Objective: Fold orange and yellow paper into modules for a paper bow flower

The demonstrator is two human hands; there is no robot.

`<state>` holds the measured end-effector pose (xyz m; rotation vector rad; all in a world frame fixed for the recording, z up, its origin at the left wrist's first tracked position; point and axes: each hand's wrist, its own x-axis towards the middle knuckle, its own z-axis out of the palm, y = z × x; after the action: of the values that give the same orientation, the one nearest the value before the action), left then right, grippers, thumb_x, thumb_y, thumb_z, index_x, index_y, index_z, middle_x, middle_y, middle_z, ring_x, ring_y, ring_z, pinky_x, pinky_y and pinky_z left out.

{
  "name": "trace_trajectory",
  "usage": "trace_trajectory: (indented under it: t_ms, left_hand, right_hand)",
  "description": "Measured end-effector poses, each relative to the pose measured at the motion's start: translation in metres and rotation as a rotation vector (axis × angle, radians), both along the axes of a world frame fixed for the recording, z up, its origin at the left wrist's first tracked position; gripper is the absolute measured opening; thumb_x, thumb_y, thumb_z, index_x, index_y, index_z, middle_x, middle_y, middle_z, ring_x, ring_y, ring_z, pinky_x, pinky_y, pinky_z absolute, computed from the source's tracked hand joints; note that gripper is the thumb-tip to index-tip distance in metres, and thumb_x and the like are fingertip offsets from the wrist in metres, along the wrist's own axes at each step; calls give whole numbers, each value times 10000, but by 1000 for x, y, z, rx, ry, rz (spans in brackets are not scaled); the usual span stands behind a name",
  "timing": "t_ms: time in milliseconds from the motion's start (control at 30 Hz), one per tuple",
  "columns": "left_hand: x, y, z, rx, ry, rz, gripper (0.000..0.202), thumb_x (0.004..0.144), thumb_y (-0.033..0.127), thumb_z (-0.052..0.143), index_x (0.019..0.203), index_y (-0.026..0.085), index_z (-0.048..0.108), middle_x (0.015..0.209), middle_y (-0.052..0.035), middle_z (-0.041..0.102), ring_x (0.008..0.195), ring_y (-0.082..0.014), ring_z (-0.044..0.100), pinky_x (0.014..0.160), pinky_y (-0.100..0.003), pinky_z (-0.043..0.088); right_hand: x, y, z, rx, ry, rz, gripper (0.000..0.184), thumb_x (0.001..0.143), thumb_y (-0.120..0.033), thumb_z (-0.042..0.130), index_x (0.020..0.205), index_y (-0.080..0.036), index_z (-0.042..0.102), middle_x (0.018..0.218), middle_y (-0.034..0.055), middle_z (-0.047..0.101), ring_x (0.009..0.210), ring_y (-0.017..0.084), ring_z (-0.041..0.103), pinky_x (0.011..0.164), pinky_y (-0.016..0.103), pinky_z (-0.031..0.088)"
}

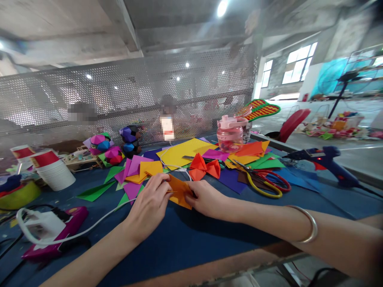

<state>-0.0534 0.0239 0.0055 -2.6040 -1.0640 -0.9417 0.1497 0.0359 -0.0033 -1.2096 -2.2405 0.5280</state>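
Both hands pinch one folded orange paper piece (180,192) on the blue table cover (185,239). My left hand (151,203) grips its left edge with thumb and fingers closed. On its right edge my right hand (206,198) is closed too, and that wrist wears a silver bangle (309,227). Just behind the hands lie a folded red-orange paper bow (205,167) and loose coloured paper sheets (179,153).
Scissors with yellow and red handles (265,181) lie right of the hands. A blue glue gun (327,159) rests far right. A pink bottle (229,135) stands behind. Paper cups (52,167), origami balls (104,147), and a pink power strip with white charger (49,231) sit left.
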Motion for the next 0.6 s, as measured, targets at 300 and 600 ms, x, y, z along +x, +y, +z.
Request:
trace_trajectory:
  t_ms: [300,600]
  left_hand:
    - [0,-3,1,-7,-86,-87,163,952,79,476,847,202,499,1335,-85,536,1195,-205,571,967,-324,469]
    - [-1,-8,-2,23,-173,-89,144,956,98,489,868,211,512,982,-17,655,910,-140,661,770,-223,482]
  right_hand:
    - [2,-1,1,21,-12,77,102,801,-79,552,860,-140,610,647,-32,518,560,94,419,521,218,266]
    - [0,0,1,69,2,125,135,857,-107,538,758,-146,621,669,-19,577,576,95,431,519,216,285]
